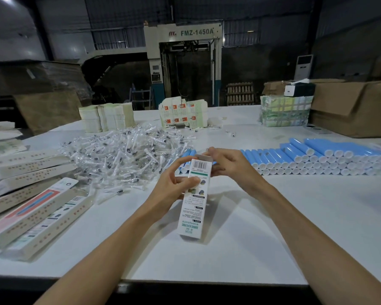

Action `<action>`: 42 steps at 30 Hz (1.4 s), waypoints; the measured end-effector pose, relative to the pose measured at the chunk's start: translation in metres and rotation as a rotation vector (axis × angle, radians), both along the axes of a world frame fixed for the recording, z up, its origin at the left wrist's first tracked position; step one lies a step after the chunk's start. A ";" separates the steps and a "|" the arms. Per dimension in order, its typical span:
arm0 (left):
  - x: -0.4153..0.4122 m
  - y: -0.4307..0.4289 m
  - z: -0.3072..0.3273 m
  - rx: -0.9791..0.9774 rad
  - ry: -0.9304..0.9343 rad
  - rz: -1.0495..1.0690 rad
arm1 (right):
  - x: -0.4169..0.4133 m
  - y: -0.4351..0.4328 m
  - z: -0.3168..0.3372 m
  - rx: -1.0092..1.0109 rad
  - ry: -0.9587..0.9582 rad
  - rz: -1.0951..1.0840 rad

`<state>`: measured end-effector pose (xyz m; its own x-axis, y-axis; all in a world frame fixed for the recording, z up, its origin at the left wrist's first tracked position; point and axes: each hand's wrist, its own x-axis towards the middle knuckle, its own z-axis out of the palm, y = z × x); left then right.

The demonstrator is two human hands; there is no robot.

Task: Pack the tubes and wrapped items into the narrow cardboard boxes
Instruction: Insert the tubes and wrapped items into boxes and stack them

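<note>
The narrow box [193, 213] is held tilted above the white surface [284, 227], front centre. The left grip [174, 187] clamps its middle and the right grip [228, 161] pinches its top flap. Blue tubes [317, 157] lie behind right, wrapped items [123, 155] behind left.

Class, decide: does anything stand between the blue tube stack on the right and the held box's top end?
Only the right hand, pinching the box at its top flap, sits between them.
</note>
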<state>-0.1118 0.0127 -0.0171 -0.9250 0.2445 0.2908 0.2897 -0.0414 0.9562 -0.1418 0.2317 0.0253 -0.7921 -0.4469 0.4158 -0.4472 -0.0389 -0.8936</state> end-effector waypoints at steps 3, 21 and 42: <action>-0.001 0.001 -0.001 -0.025 0.034 0.007 | 0.001 -0.003 0.000 -0.077 -0.131 -0.044; 0.009 0.006 0.007 -0.101 0.116 0.000 | -0.002 0.002 0.000 -0.132 -0.273 -0.057; 0.007 0.006 -0.001 -0.096 0.046 -0.063 | -0.003 0.002 -0.004 -0.014 -0.227 -0.029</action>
